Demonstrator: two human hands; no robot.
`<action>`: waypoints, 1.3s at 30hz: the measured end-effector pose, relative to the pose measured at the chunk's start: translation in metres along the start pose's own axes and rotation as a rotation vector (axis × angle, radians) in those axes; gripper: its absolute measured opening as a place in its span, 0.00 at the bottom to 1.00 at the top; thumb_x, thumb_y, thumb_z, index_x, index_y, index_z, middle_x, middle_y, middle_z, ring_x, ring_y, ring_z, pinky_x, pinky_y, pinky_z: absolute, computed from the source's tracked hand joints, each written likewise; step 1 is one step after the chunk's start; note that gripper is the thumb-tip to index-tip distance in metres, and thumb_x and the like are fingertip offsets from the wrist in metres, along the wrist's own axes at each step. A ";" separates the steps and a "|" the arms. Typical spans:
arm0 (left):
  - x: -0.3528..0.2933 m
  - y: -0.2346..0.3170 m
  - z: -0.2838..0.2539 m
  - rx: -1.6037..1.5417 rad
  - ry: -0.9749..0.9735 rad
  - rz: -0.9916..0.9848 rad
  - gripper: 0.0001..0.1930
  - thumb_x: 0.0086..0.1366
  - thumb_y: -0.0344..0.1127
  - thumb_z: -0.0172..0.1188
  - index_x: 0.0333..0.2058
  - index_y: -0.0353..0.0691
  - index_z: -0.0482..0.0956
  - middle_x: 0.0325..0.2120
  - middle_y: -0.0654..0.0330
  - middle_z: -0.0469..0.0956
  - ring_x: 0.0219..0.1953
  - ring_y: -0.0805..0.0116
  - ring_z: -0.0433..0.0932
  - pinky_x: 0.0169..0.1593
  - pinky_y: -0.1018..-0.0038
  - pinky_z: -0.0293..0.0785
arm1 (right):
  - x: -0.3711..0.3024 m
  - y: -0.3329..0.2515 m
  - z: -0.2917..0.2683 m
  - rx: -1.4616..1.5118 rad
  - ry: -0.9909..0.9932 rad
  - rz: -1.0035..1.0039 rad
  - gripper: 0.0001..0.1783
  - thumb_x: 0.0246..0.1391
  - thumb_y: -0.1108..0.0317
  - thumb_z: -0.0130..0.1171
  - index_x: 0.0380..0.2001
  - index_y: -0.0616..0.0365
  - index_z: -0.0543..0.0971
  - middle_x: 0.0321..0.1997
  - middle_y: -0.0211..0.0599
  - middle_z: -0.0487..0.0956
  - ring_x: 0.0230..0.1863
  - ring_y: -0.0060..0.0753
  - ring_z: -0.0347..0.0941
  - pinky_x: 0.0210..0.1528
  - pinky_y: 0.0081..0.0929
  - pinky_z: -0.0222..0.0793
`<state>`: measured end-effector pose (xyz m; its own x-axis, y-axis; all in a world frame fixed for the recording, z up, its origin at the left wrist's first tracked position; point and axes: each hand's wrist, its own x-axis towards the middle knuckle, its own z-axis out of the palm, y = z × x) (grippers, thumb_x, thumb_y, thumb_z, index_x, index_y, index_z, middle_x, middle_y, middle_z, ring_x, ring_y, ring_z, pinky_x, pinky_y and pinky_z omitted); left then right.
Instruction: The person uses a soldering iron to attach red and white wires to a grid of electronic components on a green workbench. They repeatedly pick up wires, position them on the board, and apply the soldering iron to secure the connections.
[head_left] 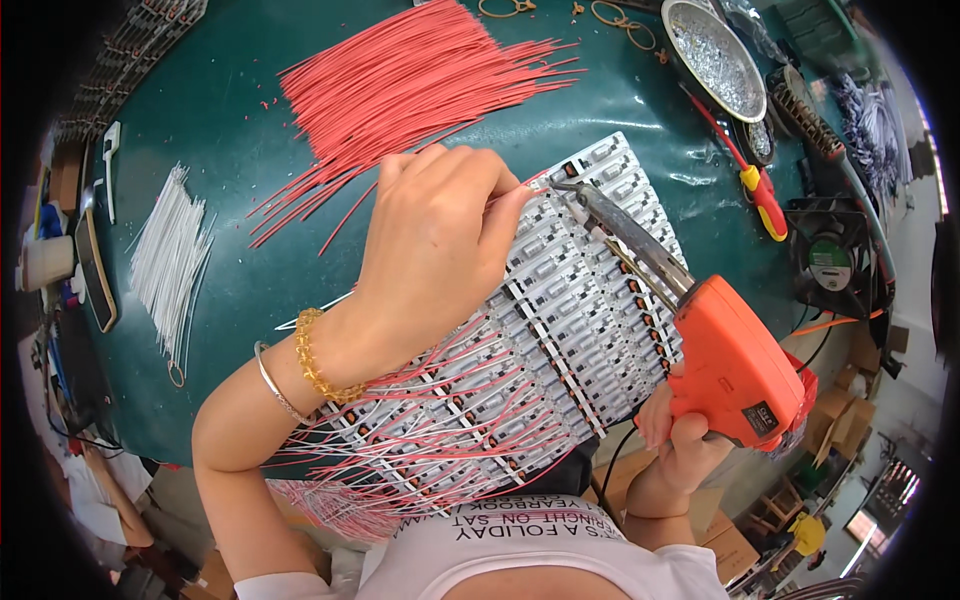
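My left hand (435, 225) is closed in a pinch on a thin red wire (538, 178), whose end meets the upper edge of a panel of small circuit boards (590, 290). In my right hand (685, 450) is an orange soldering gun (735, 365). Its metal tip touches or nearly touches the panel close to that wire end; I cannot tell which. Red and white wires (430, 440) trail from the panel's lower left rows, under my left forearm. Beyond my left hand lies a large pile of red wires (390, 85).
A bundle of white wires (170, 265) and a phone (95, 270) lie at the left. At the right are a metal bowl (715, 60) with shiny bits, a red-and-yellow screwdriver (763, 200) and a black fan (830, 260). Another person's arm (115, 495) shows lower left.
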<state>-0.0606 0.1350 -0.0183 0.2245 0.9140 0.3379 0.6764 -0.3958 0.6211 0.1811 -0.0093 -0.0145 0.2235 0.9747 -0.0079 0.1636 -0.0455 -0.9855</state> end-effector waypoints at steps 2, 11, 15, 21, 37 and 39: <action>0.000 0.000 0.000 0.003 0.004 0.010 0.04 0.57 0.29 0.63 0.26 0.37 0.77 0.21 0.60 0.75 0.26 0.64 0.71 0.35 0.69 0.59 | 0.000 -0.002 0.000 -0.043 -0.013 -0.007 0.39 0.51 0.43 0.63 0.47 0.73 0.67 0.12 0.26 0.64 0.10 0.19 0.60 0.14 0.17 0.56; 0.000 -0.001 0.001 0.014 0.020 0.037 0.04 0.56 0.28 0.63 0.26 0.37 0.77 0.21 0.60 0.74 0.25 0.64 0.71 0.34 0.70 0.60 | -0.005 0.000 -0.004 -0.185 -0.024 -0.023 0.42 0.48 0.46 0.67 0.51 0.72 0.67 0.19 0.27 0.67 0.16 0.20 0.61 0.20 0.19 0.57; 0.000 -0.001 0.001 0.009 0.022 0.036 0.04 0.56 0.28 0.63 0.26 0.37 0.77 0.21 0.60 0.74 0.25 0.64 0.70 0.34 0.70 0.60 | -0.004 -0.004 -0.002 -0.065 0.005 -0.014 0.44 0.49 0.43 0.66 0.51 0.76 0.66 0.13 0.25 0.66 0.10 0.16 0.59 0.14 0.16 0.54; -0.001 0.000 0.001 0.014 0.019 0.036 0.04 0.56 0.28 0.64 0.25 0.37 0.78 0.21 0.61 0.74 0.25 0.64 0.71 0.34 0.70 0.60 | -0.007 0.003 -0.009 -0.114 -0.025 -0.032 0.45 0.50 0.42 0.63 0.52 0.77 0.65 0.13 0.25 0.65 0.10 0.16 0.58 0.14 0.15 0.54; 0.000 0.012 0.005 0.006 -0.029 0.018 0.08 0.54 0.30 0.67 0.21 0.41 0.75 0.16 0.67 0.70 0.24 0.69 0.65 0.37 0.70 0.56 | -0.013 0.003 -0.016 -0.054 -0.005 -0.065 0.45 0.52 0.41 0.60 0.51 0.78 0.64 0.11 0.24 0.64 0.10 0.17 0.59 0.15 0.16 0.56; 0.000 0.011 0.005 0.002 -0.027 0.016 0.08 0.54 0.30 0.66 0.21 0.41 0.75 0.16 0.66 0.70 0.24 0.69 0.65 0.36 0.70 0.56 | -0.010 0.001 -0.017 -0.113 -0.045 -0.062 0.44 0.51 0.41 0.61 0.50 0.77 0.65 0.11 0.25 0.64 0.10 0.17 0.59 0.15 0.16 0.56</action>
<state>-0.0497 0.1310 -0.0144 0.2542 0.9097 0.3284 0.6738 -0.4101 0.6146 0.1950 -0.0228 -0.0121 0.1666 0.9851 0.0428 0.2832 -0.0062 -0.9590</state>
